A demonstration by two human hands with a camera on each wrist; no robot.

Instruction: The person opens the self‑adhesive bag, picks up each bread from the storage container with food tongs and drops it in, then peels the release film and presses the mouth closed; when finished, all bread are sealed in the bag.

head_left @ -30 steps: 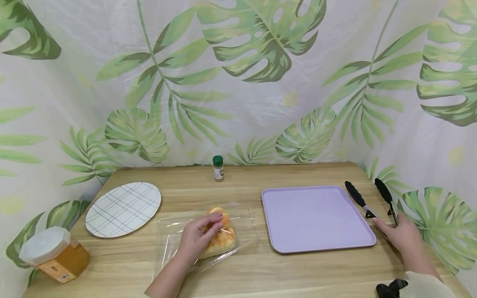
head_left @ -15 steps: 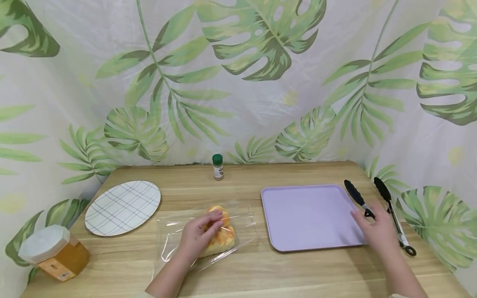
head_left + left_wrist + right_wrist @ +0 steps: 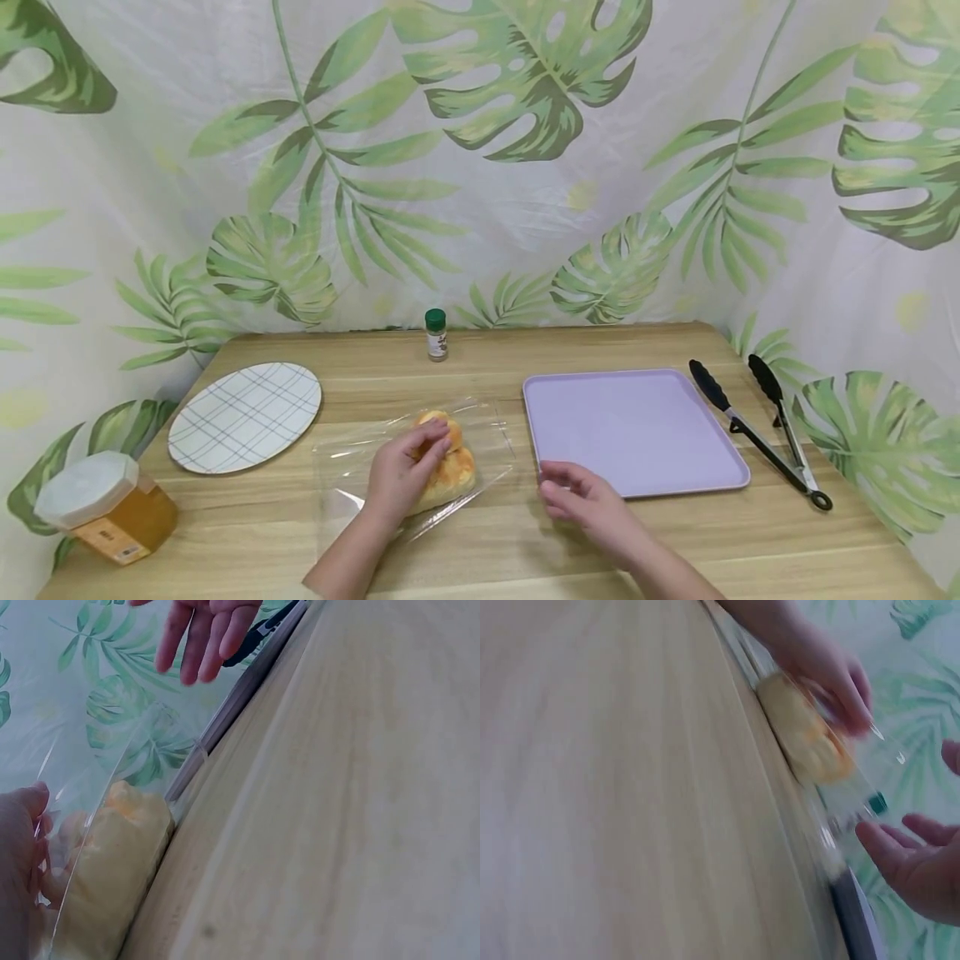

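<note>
Golden bread rolls [image 3: 456, 473] lie inside a clear plastic bag [image 3: 491, 429] in the middle front of the table. My left hand [image 3: 399, 471] is over the rolls, pinching the bag's film between thumb and fingers; the left wrist view shows the film rising from the bread [image 3: 112, 870] to that hand. My right hand [image 3: 592, 510] is held above the table at the near left corner of a lilac tray [image 3: 637, 433], fingers loosely bent with nothing in them. In the right wrist view, its fingers [image 3: 885, 847] point toward the bagged bread [image 3: 799, 731].
Black-tipped tongs [image 3: 712, 387] lie spread to the right of the tray. A checked oval plate [image 3: 247, 417] is at the left, with a lidded amber jar [image 3: 123, 525] in front of it. A small green-capped spice bottle [image 3: 437, 337] stands at the back, before the leaf-print curtain [image 3: 495, 208].
My right hand has let go of the tongs' handles and moved left across the tray's front toward the bread. The left hand has stayed over the rolls.
</note>
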